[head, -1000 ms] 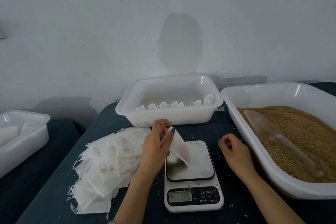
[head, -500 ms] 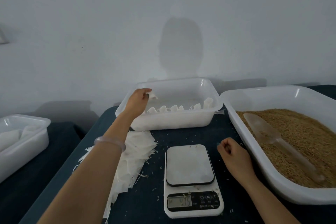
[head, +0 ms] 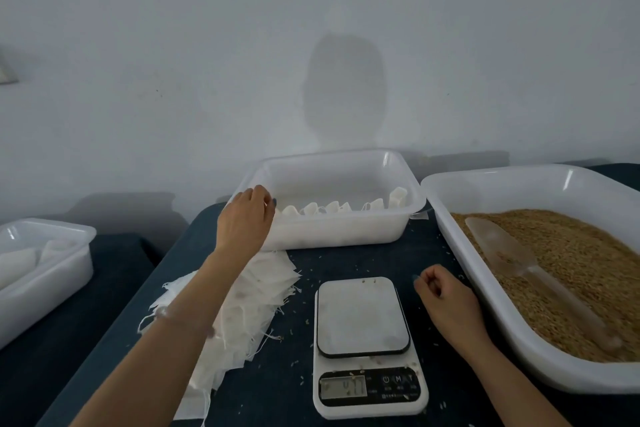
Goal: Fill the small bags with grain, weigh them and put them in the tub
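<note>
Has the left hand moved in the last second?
Yes. The left hand went from over the scale to the left end of the tub.

A small hand-packing workplace, set up as a production station. A dark blue cloth-covered surface stands against a bare pale wall. On it, a white digital scale sits near the middle. To the right is a wide white plastic tray of loose brown grain with a clear plastic scoop. A heap of flat white fabric bags lies left. A far white plastic tub holds a row of filled bags.
</note>
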Tool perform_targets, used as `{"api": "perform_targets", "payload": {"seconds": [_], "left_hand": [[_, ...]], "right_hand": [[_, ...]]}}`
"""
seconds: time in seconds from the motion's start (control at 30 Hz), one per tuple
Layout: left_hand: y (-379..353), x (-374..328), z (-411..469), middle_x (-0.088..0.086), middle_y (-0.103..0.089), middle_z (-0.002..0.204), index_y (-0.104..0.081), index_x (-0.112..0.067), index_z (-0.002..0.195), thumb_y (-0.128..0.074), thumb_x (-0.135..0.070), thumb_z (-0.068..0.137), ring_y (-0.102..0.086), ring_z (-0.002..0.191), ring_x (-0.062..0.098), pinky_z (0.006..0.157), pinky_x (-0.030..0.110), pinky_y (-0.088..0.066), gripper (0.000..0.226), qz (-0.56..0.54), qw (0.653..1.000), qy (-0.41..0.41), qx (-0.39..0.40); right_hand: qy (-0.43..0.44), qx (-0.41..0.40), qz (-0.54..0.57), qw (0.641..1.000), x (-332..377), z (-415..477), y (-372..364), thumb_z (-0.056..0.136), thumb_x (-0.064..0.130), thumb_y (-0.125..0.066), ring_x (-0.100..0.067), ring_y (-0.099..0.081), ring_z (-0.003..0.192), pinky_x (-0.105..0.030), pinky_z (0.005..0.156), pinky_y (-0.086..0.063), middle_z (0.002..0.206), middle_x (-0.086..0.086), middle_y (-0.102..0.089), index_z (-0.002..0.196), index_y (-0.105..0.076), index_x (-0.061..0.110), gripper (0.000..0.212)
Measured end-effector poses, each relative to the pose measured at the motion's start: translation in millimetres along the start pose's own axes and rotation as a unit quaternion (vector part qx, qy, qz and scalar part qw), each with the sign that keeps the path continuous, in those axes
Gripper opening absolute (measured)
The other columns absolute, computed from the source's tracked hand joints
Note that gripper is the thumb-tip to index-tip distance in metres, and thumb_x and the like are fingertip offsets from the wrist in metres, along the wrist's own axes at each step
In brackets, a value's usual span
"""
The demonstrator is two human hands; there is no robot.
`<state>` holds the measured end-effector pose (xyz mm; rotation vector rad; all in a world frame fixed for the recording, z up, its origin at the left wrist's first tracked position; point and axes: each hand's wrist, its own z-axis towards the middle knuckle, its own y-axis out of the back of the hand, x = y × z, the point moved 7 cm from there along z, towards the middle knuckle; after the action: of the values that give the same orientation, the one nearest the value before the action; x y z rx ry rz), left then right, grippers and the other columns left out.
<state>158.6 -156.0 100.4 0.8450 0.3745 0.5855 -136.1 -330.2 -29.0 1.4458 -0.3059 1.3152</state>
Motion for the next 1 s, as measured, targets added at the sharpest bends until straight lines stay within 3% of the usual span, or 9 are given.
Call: {"api": "perform_targets", "payload": {"seconds": [0.07,0.13,0.2,0.3,0.4,0.6,0.8,0.9,1.0], "left_hand": [[6.5,-6.9,-13.2,-0.008,-0.054,0.067,-0.051,-0.02,0.087,-0.047,-0.033,0.099,-0.047,0.054,0.012,0.045,0.024,-0.029,0.019,0.011,0.999,-0.033,-0.009],[-1.7,-4.9,-26.9,-0.01,-0.055,0.066,-0.051,-0.022,0.082,-0.047,-0.037,0.099,-0.049,0.052,0.009,0.044,0.022,-0.029,0.023,0.048,0.997,-0.047,0.042],[-13.4,5.5,-37.3,-0.008,-0.06,0.077,-0.06,-0.022,0.086,-0.049,-0.038,0.097,-0.056,0.068,0.012,0.05,0.025,-0.038,0.023,0.064,0.993,-0.033,0.097],[-35.4,26.1,-50.9,-0.002,-0.062,0.106,-0.062,-0.021,0.109,-0.053,-0.047,0.093,-0.058,0.1,0.019,0.071,0.033,-0.05,0.032,0.074,0.977,0.029,0.197],[-49.2,39.6,-61.4,-0.003,-0.064,0.111,-0.059,-0.025,0.12,-0.053,-0.054,0.088,-0.06,0.103,0.02,0.072,0.031,-0.049,0.044,0.053,0.963,0.081,0.253],[-36.7,41.7,-58.4,-0.006,-0.059,0.092,-0.068,-0.03,0.104,-0.062,-0.044,0.081,-0.058,0.089,0.017,0.067,0.029,-0.046,0.028,0.008,0.973,0.095,0.211],[-29.0,43.7,-60.6,0.004,-0.067,0.088,-0.074,-0.015,0.096,-0.054,-0.029,0.096,-0.06,0.08,0.021,0.063,0.03,-0.044,0.025,-0.058,0.978,0.103,0.172],[-24.5,44.6,-61.6,0.0,-0.066,0.073,-0.075,-0.017,0.095,-0.055,-0.032,0.098,-0.059,0.068,0.016,0.058,0.026,-0.041,0.025,-0.141,0.964,0.142,0.174],[-17.0,37.3,-62.4,-0.008,-0.071,0.071,-0.074,-0.031,0.085,-0.064,-0.036,0.093,-0.067,0.065,0.009,0.067,0.025,-0.05,0.014,-0.272,0.932,0.183,0.156]], "right_hand": [[0.0,0.001,-0.001,1.0,-0.4,-0.4,-0.4,0.094,0.031,-0.059,-0.002,-0.049,0.048,-0.016,0.045,-0.033,0.057,0.001,-0.05,0.073,-0.051,0.022,0.023],[0.003,0.001,-0.002,1.0,0.6,-0.6,-0.6,0.094,0.03,-0.059,-0.002,-0.049,0.048,-0.017,0.045,-0.033,0.056,0.002,-0.05,0.073,-0.052,0.022,0.023],[0.005,0.002,-0.007,1.0,2.3,-0.9,-0.3,0.093,0.031,-0.059,-0.002,-0.05,0.048,-0.016,0.045,-0.032,0.055,0.003,-0.049,0.073,-0.052,0.023,0.023],[0.007,0.003,-0.011,1.0,3.5,-1.4,0.7,0.093,0.031,-0.059,-0.003,-0.049,0.048,-0.019,0.046,-0.033,0.056,0.003,-0.05,0.073,-0.052,0.022,0.023],[0.009,0.003,-0.013,1.0,3.7,-2.3,1.5,0.093,0.029,-0.059,-0.005,-0.047,0.047,-0.02,0.048,-0.034,0.057,0.003,-0.05,0.073,-0.052,0.022,0.022],[0.008,0.009,-0.015,1.0,4.3,-2.5,0.9,0.094,0.03,-0.059,-0.006,-0.048,0.049,-0.019,0.049,-0.035,0.059,0.002,-0.053,0.075,-0.053,0.023,0.02],[0.008,0.01,-0.018,1.0,3.7,-2.0,0.2,0.094,0.03,-0.06,-0.006,-0.049,0.049,-0.019,0.049,-0.035,0.06,0.002,-0.054,0.076,-0.053,0.024,0.02],[0.01,0.01,-0.016,1.0,3.3,-1.2,0.3,0.093,0.03,-0.06,-0.008,-0.05,0.05,-0.02,0.049,-0.036,0.06,0.002,-0.055,0.076,-0.053,0.024,0.02],[0.008,0.011,-0.019,1.0,2.8,-1.1,-0.3,0.093,0.031,-0.06,-0.007,-0.049,0.049,-0.02,0.049,-0.034,0.059,0.002,-0.054,0.075,-0.053,0.025,0.02]]}}
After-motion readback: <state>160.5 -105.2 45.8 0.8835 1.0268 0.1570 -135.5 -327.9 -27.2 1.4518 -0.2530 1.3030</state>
